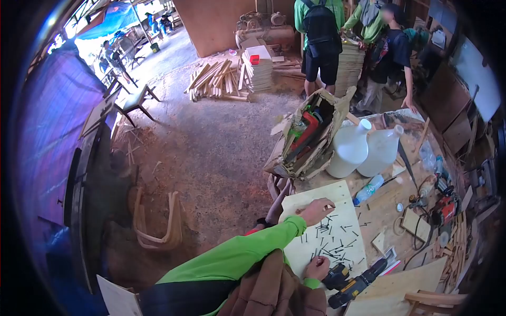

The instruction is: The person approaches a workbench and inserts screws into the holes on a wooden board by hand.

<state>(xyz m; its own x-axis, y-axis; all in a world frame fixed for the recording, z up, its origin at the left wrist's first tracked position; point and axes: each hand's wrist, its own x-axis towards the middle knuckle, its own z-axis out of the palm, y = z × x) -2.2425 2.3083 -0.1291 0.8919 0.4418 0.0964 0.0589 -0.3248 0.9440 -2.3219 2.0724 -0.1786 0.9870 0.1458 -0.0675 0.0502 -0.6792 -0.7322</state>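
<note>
My left hand point(317, 210), in a green sleeve, is over the far part of a pale wooden board point(300, 201), fingers closed in a pinch. What it holds, if anything, is too small to make out. Lower down, my right hand point(317, 268) is curled at the board's near edge, its fingertips together by some dark screws point(337, 247). Whether a screw is between them I cannot tell. Many such screws lie scattered over the board. Close beside my right hand, a black and yellow cordless drill point(354, 287) lies on its side.
A torn cardboard box point(276, 164) with red clamps, two white jugs point(348, 150) and a plastic bottle point(368, 190) stand or lie beyond the board. A red power tool point(445, 210) and wood scraps lie right. Several people stand at the back near stacked wood point(258, 71).
</note>
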